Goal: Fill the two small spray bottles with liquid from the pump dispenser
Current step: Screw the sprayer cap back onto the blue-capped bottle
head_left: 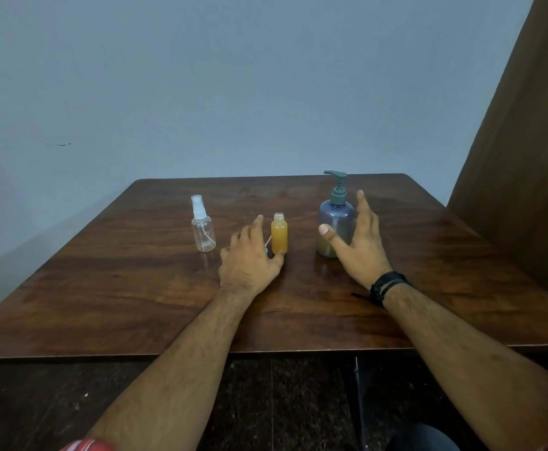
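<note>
Between your hands stands a small spray bottle (279, 234), upright, its cap off and its mouth open, filled nearly to the neck with orange liquid. Your left hand (250, 258) lies just beside it with the fingers spread; the thumb tip touches the bottle's base. Something white and thin shows between that hand and the bottle, mostly hidden, so you cannot tell what it is. Beyond and outside your left hand stands a second small spray bottle (203, 227), clear, upright, sprayer top on, apparently empty. Your right hand (357, 242) is spread wide beside the pump dispenser (337, 219), thumb in front of it, fingers straight; whether the palm touches it is hard to make out. The dispenser stands upright on the wooden counter (136, 288), its spout pointing towards your left hand, with yellowish liquid low inside.
</note>
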